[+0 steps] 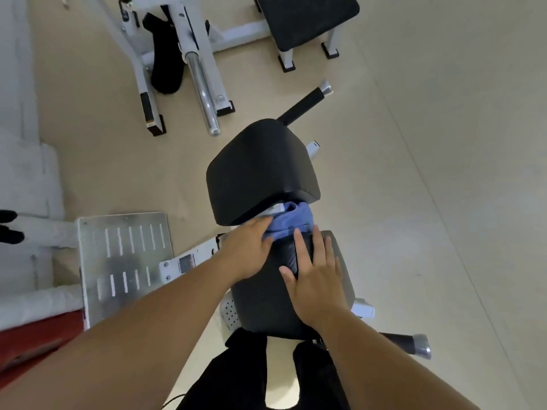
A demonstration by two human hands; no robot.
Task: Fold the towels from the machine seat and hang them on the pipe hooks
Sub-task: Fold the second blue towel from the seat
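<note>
A crumpled blue towel (291,220) lies bunched at the back of the black machine seat (266,303), partly tucked under the black backrest pad (260,170). A dark towel (288,253) lies on the seat just in front of the blue one. My left hand (247,251) rests on the left edge of the blue towel, fingers curled into the fabric. My right hand (315,279) lies flat with spread fingers on the dark towel and the seat. No pipe hooks are in view.
A metal footplate (124,261) lies on the floor to the left. Black handles (307,103) (408,341) stick out on the machine's right. A white machine with a chrome bar (204,96) and a black bench (305,19) stand further off. My dark-trousered legs (236,377) are below the seat.
</note>
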